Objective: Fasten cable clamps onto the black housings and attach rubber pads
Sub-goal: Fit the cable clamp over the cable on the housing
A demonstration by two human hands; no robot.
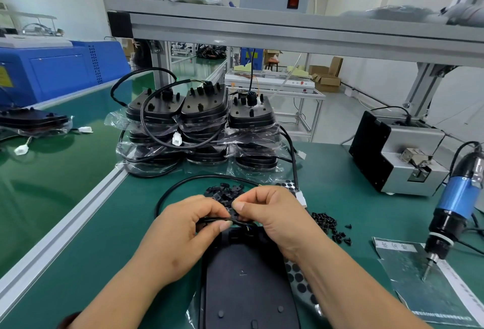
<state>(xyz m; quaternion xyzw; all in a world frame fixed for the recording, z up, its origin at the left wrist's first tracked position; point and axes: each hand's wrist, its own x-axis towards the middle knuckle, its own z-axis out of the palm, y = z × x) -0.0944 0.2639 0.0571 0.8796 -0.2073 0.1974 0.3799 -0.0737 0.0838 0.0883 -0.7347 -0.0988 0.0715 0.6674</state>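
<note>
A black housing lies flat on the green mat in front of me. Its black cable loops away to the left and back to a white connector. My left hand pinches the cable just above the housing's far end. My right hand pinches a small black cable clamp at the same spot on the cable. Beyond my fingers lies a heap of loose black clamps. A sheet of round black rubber pads peeks out under my right forearm.
Stacks of bagged black housings stand behind the work spot. Loose black screws lie to the right. A blue electric screwdriver rests tip-down on a paper sheet, with a screw feeder box behind it. An aluminium rail borders the mat on the left.
</note>
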